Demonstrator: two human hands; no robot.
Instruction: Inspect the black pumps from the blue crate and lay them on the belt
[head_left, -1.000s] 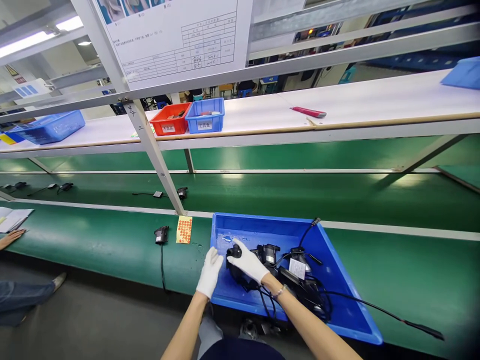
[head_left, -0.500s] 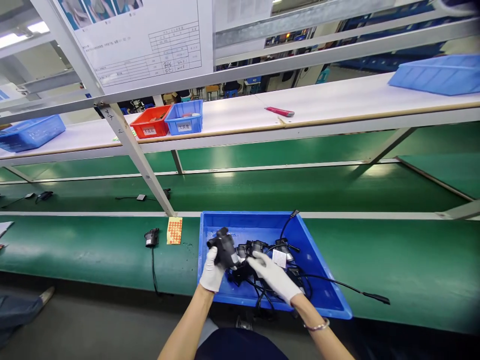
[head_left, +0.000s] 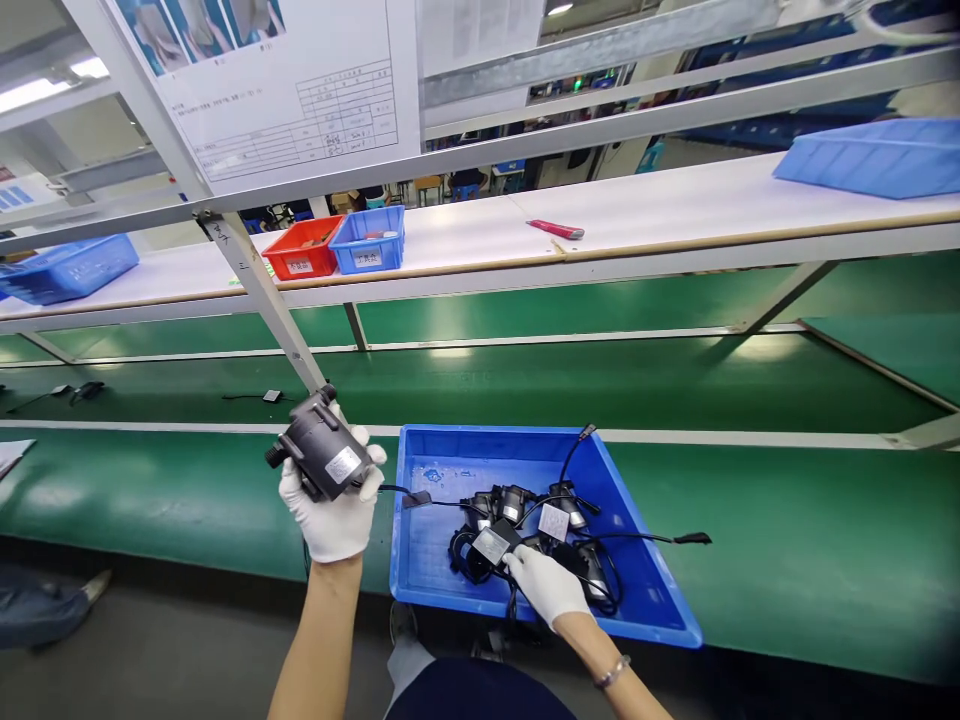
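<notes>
My left hand (head_left: pixel 334 505), in a white glove, is closed around a black pump (head_left: pixel 319 460) with a white label, held up above the green bench left of the blue bin (head_left: pixel 450 470). A thin black cable (head_left: pixel 420 496) trails from the pump into the bin. My gloved right hand (head_left: pixel 547 583) reaches into the bin and rests on a tangle of several black pumps and cables (head_left: pixel 525 525), fingers curled by a small black box (head_left: pixel 491 545) with a pale label.
A green conveyor belt (head_left: pixel 600 385) runs behind the bench. The white shelf above carries a red bin (head_left: pixel 300 250), small blue bin (head_left: pixel 369 240), red tool (head_left: pixel 555 229) and larger blue bins (head_left: pixel 870 158). A slanted metal post (head_left: pixel 259 290) stands left. Another person's leg (head_left: pixel 37 605) is at far left.
My left hand has lifted one pump out of the bin, up and to the left. My right hand let go of it and dropped back onto the tangle in the bin.
</notes>
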